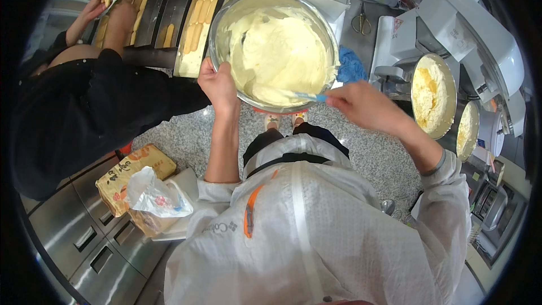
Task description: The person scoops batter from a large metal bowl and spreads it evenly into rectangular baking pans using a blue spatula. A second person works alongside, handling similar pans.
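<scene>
A large steel mixing bowl [220,21] holds thick pale yellow cream [281,48] that also coats its walls. My left hand [218,84] grips the bowl's rim at the lower left, thumb on top. In my right hand [360,103] is the blue handle of a spatula [313,96]; its cream-covered blade rests in the cream by the bowl's near edge. Just left of the bowl stands a long tray [186,65] with cream and rows of ladyfinger biscuits [203,10]. A blue cloth [350,67] lies right of the bowl.
At the left a co-worker [114,25] holds ladyfingers over more long metal trays [148,29]. To the right stand a stand mixer [465,29] and two bowls of pale mixture [432,93]. Scissors [361,23] lie behind the cloth. Packages [135,173] sit at lower left.
</scene>
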Available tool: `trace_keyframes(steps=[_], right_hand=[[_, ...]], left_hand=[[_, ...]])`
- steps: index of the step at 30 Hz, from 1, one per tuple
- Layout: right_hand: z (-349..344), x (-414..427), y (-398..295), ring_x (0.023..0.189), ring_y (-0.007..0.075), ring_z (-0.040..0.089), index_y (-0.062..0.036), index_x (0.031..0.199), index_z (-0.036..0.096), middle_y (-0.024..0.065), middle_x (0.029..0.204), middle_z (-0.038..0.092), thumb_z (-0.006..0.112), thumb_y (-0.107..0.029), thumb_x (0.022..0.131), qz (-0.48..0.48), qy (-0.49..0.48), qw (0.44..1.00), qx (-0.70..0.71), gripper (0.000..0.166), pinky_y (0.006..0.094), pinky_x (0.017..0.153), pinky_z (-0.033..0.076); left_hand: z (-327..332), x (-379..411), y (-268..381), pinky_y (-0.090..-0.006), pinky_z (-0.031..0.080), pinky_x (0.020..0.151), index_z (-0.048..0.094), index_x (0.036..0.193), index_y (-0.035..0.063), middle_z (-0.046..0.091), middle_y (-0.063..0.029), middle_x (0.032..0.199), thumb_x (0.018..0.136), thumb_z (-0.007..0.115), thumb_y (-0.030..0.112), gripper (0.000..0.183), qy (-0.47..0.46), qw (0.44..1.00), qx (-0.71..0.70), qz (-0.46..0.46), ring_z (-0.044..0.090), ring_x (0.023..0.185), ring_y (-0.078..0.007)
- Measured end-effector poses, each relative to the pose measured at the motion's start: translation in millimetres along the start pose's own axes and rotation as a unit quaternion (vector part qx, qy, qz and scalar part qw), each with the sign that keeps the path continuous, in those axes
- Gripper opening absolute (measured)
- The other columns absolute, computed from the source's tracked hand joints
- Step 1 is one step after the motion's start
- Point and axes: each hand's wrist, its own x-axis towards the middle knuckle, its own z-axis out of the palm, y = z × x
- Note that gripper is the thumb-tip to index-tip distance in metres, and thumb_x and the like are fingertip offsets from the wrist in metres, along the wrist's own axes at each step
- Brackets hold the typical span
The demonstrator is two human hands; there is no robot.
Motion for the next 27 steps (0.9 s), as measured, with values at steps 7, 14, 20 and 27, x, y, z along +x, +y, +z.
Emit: trace_keyframes(steps=[7, 14, 20, 27], right_hand=[[0, 34, 32, 0.080, 0.0383, 0.065, -0.0057, 0.092, 0.067, 0.0197, 0.083, 0.066, 0.050, -0.022, 0.094, 0.115, 0.086, 0.974, -0.174, 0.023, 0.0489, 0.073, 0.051], [-10, 16, 19, 0.078, 0.0388, 0.065, -0.0041, 0.091, 0.065, 0.0188, 0.081, 0.066, 0.052, -0.020, 0.094, 0.067, 0.108, 0.983, -0.131, 0.021, 0.0491, 0.071, 0.050], [26, 8, 4, 0.079, 0.0402, 0.063, -0.0039, 0.090, 0.066, 0.0206, 0.082, 0.065, 0.055, -0.021, 0.091, -0.018, 0.009, 1.000, -0.005, 0.020, 0.0476, 0.070, 0.050], [-16, 8, 18, 0.079, 0.0384, 0.062, -0.0003, 0.090, 0.066, 0.0217, 0.081, 0.063, 0.053, -0.015, 0.092, 0.040, 0.023, 0.998, -0.044, 0.020, 0.0448, 0.070, 0.047]], left_hand=[[0, 1, -3, -0.0206, 0.040, 0.056, 0.049, 0.068, 0.0047, 0.056, 0.0013, 0.070, 0.078, 0.051, -0.008, 0.016, -0.012, 1.000, -0.008, -0.002, 0.046, 0.060, -0.0040], [6, -3, 4, -0.0201, 0.031, 0.053, 0.044, 0.065, 0.0056, 0.048, 0.0053, 0.065, 0.075, 0.047, -0.011, 0.020, 0.006, 1.000, -0.006, 0.002, 0.037, 0.059, -0.0017], [6, -3, 4, -0.0197, 0.034, 0.054, 0.047, 0.067, 0.0047, 0.052, 0.0039, 0.067, 0.076, 0.048, -0.010, 0.018, -0.009, 1.000, -0.010, -0.001, 0.041, 0.059, -0.0024], [2, -2, 0, -0.0197, 0.039, 0.058, 0.052, 0.071, 0.0036, 0.057, 0.0021, 0.072, 0.078, 0.051, -0.009, 0.014, -0.016, 1.000, -0.014, 0.016, 0.047, 0.061, -0.0037]])
